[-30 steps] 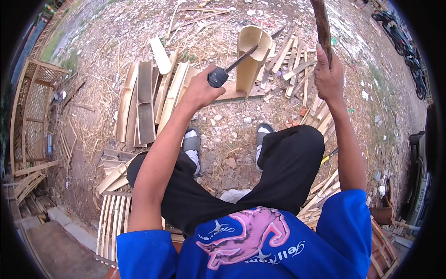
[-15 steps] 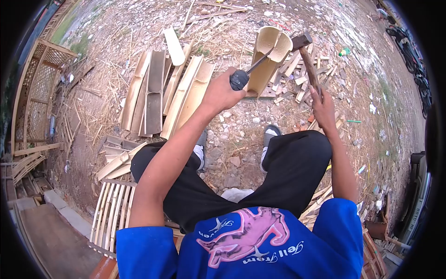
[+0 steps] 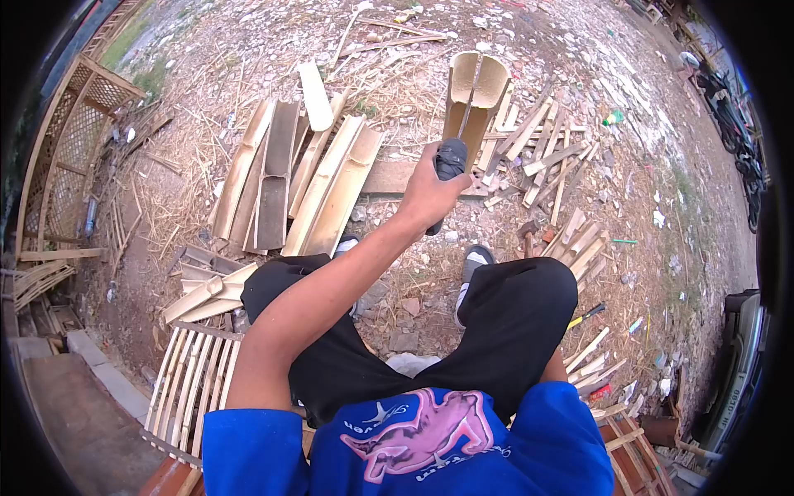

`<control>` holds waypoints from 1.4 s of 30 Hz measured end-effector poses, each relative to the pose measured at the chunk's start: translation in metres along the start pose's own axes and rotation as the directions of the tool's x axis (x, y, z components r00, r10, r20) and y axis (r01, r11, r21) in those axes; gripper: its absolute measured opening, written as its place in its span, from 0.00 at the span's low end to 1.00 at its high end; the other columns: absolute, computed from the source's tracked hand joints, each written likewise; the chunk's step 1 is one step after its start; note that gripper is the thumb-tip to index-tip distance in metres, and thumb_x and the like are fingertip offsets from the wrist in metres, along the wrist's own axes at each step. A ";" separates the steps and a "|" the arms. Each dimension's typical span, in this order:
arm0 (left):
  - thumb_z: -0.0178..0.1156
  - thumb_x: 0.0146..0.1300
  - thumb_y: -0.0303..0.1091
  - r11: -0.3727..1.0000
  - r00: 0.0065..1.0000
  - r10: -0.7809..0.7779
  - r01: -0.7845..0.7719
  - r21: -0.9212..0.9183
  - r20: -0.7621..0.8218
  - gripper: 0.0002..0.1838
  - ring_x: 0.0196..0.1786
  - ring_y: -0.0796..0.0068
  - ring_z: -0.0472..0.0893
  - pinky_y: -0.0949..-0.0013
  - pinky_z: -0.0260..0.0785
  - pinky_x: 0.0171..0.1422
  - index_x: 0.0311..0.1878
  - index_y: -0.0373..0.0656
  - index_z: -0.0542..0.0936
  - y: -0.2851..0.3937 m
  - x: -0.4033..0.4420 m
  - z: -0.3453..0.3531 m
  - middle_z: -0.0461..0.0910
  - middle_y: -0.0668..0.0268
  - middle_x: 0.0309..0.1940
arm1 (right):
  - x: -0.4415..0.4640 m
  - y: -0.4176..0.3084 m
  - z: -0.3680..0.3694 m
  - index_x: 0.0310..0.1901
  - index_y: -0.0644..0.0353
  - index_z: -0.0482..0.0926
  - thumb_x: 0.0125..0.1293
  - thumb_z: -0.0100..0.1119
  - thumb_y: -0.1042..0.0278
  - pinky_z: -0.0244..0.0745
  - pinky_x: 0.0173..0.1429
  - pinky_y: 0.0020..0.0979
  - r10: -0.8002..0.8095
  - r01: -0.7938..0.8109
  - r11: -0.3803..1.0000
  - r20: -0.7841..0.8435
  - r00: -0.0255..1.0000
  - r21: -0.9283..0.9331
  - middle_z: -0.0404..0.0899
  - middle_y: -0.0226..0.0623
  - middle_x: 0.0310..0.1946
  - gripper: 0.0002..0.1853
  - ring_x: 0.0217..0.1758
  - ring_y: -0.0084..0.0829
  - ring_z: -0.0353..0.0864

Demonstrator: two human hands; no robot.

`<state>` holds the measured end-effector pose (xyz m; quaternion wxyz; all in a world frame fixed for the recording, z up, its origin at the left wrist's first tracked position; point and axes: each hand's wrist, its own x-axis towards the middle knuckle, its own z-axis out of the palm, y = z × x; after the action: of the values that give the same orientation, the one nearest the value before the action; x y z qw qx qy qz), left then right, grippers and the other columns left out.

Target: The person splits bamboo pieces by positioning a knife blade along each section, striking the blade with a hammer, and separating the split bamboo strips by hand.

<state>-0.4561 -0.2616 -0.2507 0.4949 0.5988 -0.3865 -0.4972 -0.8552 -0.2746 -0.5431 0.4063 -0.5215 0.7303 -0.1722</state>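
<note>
My left hand [image 3: 430,194] is wrapped round the black handle of a long knife [image 3: 452,161]. Its narrow blade points away from me and lies in the split of an upright bamboo piece [image 3: 480,78]. That bamboo stands beside a flat wooden board [image 3: 393,178] on the ground. Only a bit of my right forearm shows beside my right thigh; my right hand is hidden behind the leg. Near my right shoe, a hammer [image 3: 528,233] is partly visible just beyond my right knee.
Split bamboo lengths [image 3: 273,178] lie to the left. Thin bamboo pieces [image 3: 546,149] are scattered right of the upright bamboo. A slatted bamboo panel [image 3: 190,384] is at lower left, a yellow-and-black tool [image 3: 587,316] right of my knee, and a vehicle [image 3: 734,380] at the far right.
The hammer has gone from beside the bamboo's top down near my right knee. My right hand has dropped out of sight. My left hand has shifted right and lower, and the knife now points more straight ahead.
</note>
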 end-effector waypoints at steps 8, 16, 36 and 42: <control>0.64 0.68 0.44 0.997 0.991 -0.071 0.075 -0.026 0.114 0.46 0.48 0.70 0.77 0.64 0.72 0.55 0.74 0.37 0.44 0.018 -0.004 0.012 0.74 0.57 0.49 | 0.044 0.009 -0.033 0.51 0.65 0.78 0.71 0.61 0.56 0.77 0.42 0.34 -0.324 0.266 0.931 -0.230 0.918 -0.252 0.82 0.41 0.37 0.19 0.38 0.30 0.82; 0.62 0.69 0.38 0.999 0.958 -0.009 0.022 -0.044 0.286 0.42 0.59 0.64 0.77 0.62 0.76 0.58 0.73 0.39 0.43 -0.005 0.005 0.029 0.70 0.54 0.58 | -0.134 -0.349 -0.083 0.60 0.67 0.73 0.71 0.54 0.38 0.72 0.59 0.37 -0.443 0.472 0.881 0.311 0.841 -0.024 0.82 0.51 0.48 0.35 0.53 0.38 0.81; 0.67 0.64 0.49 0.597 0.722 0.690 -0.521 0.610 -0.059 0.27 0.44 0.65 0.81 0.59 0.74 0.54 0.56 0.37 0.80 0.075 0.043 -0.058 0.83 0.55 0.42 | -0.122 -0.361 -0.022 0.44 0.65 0.73 0.58 0.66 0.76 0.69 0.23 0.22 -0.329 0.064 0.876 0.496 0.803 0.477 0.73 0.29 0.23 0.14 0.19 0.18 0.71; 0.65 0.64 0.51 0.590 0.776 0.631 -0.466 0.659 -0.017 0.31 0.55 0.53 0.81 0.57 0.72 0.60 0.59 0.34 0.76 0.071 0.054 -0.049 0.81 0.49 0.50 | -0.142 -0.360 -0.008 0.46 0.67 0.77 0.50 0.72 0.70 0.75 0.38 0.29 -0.428 0.334 0.899 0.408 0.806 0.284 0.79 0.34 0.31 0.21 0.30 0.25 0.78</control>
<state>-0.3948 -0.3179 -0.1923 0.4427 0.6340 -0.6286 -0.0828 -0.6197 -0.2906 -0.2356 0.5743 -0.6405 0.4716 -0.1936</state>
